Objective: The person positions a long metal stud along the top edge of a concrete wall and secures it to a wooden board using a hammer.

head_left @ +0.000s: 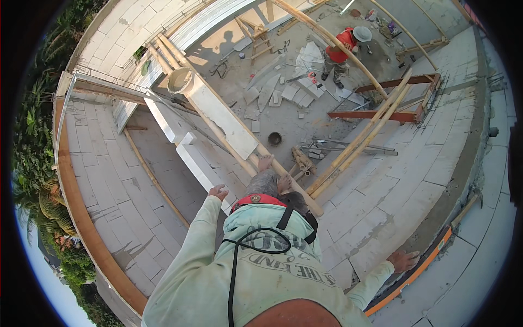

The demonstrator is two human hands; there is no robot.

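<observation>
My left hand (218, 192) rests at the edge of a narrow wall of white blocks (199, 163), with its fingers stretched out and nothing in them. On the other side, my right hand (404, 260) lies with spread fingers on the grey mortar-topped wall (436, 218). Close beside it runs a long orange and dark bar (417, 274) that looks like a spirit level. A hammer-like tool with a wooden handle (464, 211) lies farther along that wall top. My bare feet (266, 162) stand on the scaffold poles and boards.
A mortar-stained bucket (180, 80) sits on the scaffold plank (226, 117). Long wooden poles (362, 136) slant up on the right near a rusty steel frame (381, 113). Well below, a person in red (344, 46) stands among loose blocks (299, 97) and a black bucket (274, 138).
</observation>
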